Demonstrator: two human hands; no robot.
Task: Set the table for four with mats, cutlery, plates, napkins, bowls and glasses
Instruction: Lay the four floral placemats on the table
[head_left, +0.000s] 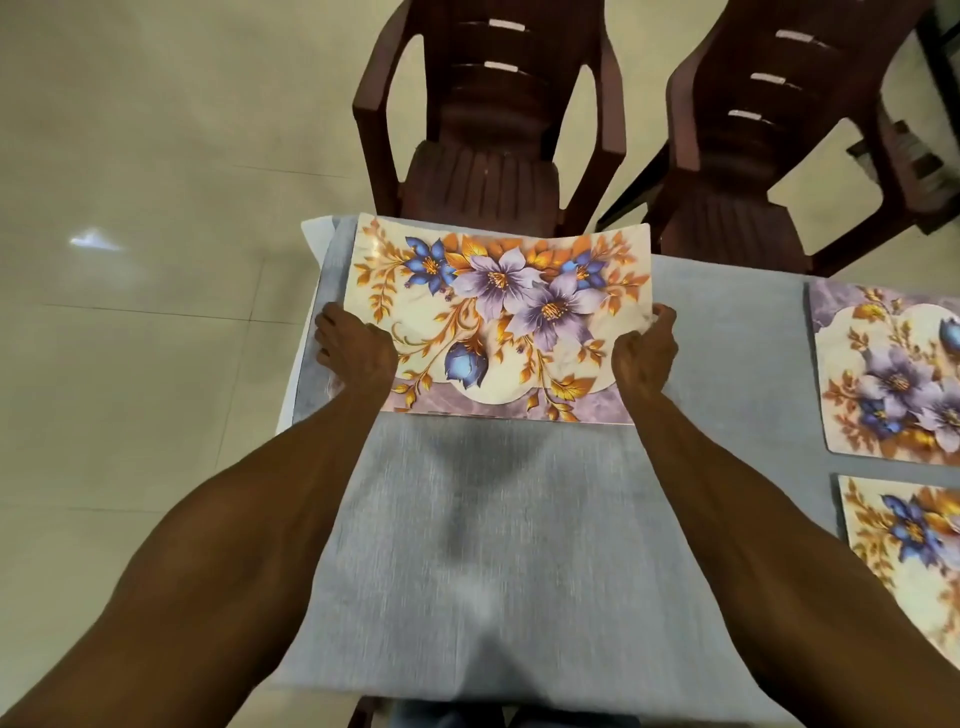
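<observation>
A floral place mat (498, 317) with purple and blue flowers is over the far left part of the grey-clothed table (493, 519). My left hand (353, 345) grips its left edge and my right hand (644, 351) grips its right edge. The mat bows slightly, its far edge near the table's far rim. Two more floral mats lie flat at the right: one at the far side (888, 374), one nearer me (904, 551), both cut off by the frame.
Two dark brown plastic chairs stand beyond the table, one (488, 130) behind the held mat, another (779, 135) to its right. Cream tiled floor (130, 208) lies left of the table's left edge.
</observation>
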